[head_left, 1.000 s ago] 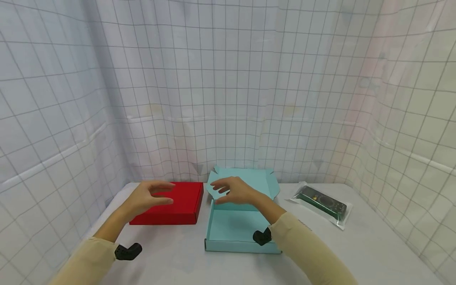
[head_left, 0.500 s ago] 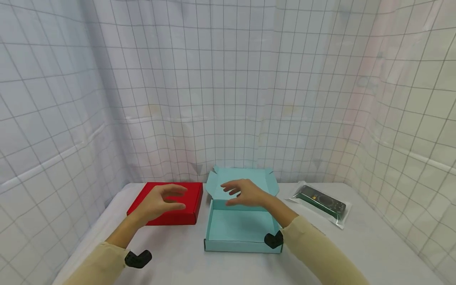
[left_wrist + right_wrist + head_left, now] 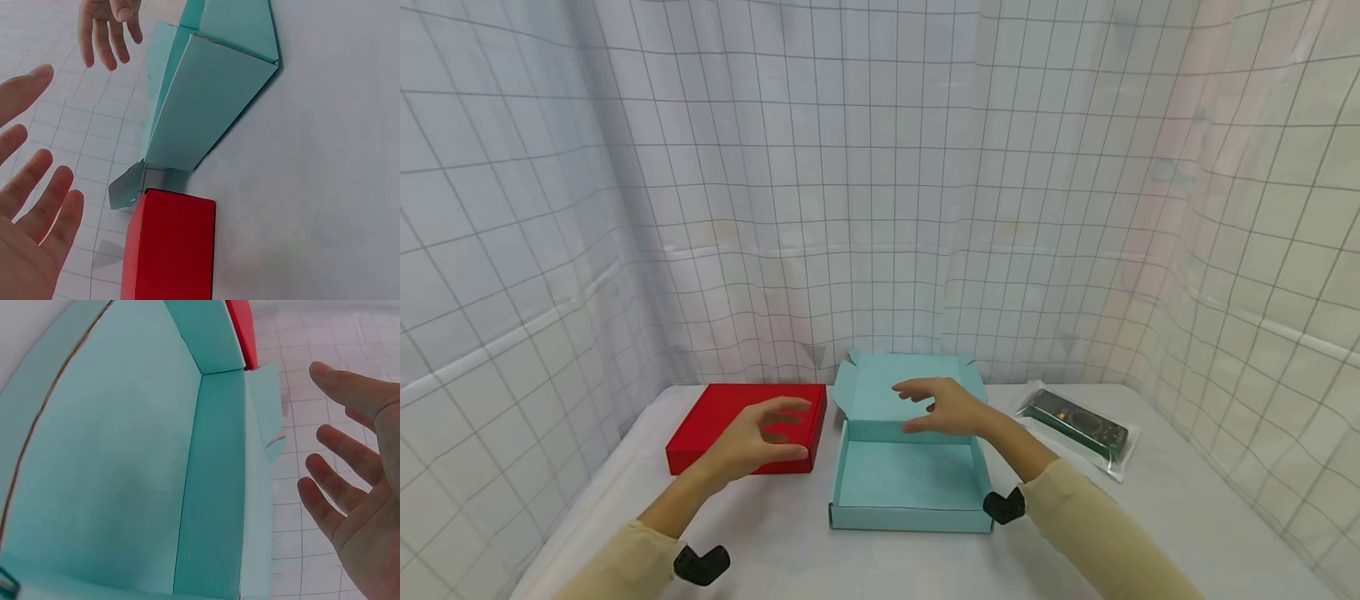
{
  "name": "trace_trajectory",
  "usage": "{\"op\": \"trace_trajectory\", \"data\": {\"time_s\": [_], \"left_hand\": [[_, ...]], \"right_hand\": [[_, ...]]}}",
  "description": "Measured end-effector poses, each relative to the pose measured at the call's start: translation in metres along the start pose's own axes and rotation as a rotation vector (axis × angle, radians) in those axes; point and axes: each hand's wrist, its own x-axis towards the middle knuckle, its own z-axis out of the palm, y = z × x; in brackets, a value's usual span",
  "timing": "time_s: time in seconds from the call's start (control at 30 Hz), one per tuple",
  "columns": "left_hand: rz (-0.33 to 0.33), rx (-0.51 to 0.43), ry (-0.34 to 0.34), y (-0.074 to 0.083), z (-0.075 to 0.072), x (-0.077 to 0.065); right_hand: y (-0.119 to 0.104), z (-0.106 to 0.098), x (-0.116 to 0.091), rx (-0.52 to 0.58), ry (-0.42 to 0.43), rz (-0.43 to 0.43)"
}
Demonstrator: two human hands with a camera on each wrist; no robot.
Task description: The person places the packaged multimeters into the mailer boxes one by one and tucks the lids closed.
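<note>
My left hand (image 3: 752, 442) hovers over the front right part of a closed red box (image 3: 722, 412), fingers spread and nothing held. Above the back of an open light-blue cardboard box (image 3: 910, 483) is my right hand (image 3: 951, 408), its fingers loosely bent around air. The blue box's lid lies tipped back toward the curtain, and no object shows inside. In the left wrist view the left hand's fingers (image 3: 47, 206) stand apart from the red box (image 3: 175, 250). The right wrist view shows the bare inside of the blue box (image 3: 112, 444) beside the right hand (image 3: 362, 481).
A black and green multimeter (image 3: 1078, 425) in a clear plastic bag lies at the right of the white table (image 3: 790, 550). Gridded white curtains (image 3: 880, 192) enclose the back and both sides. Each wrist carries a small black camera mount (image 3: 702, 567).
Both hands have shifted to the right, the left one also a little lower and nearer. The boxes and the bagged multimeter have stayed in place.
</note>
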Motion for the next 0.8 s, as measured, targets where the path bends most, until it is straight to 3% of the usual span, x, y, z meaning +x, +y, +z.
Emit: {"op": "trace_trajectory", "data": {"time_s": [0.27, 0.5, 0.8], "left_hand": [[-0.021, -0.021, -0.05, 0.0, 0.017, -0.002], [0.001, -0.05, -0.084, -0.004, 0.031, -0.003], [-0.036, -0.053, -0.107, -0.003, 0.048, -0.005]], "right_hand": [[0.015, -0.014, -0.015, 0.004, -0.008, 0.025], [0.031, -0.025, -0.028, -0.051, 0.04, 0.041], [0.044, -0.041, -0.049, -0.066, 0.078, 0.093]]}}
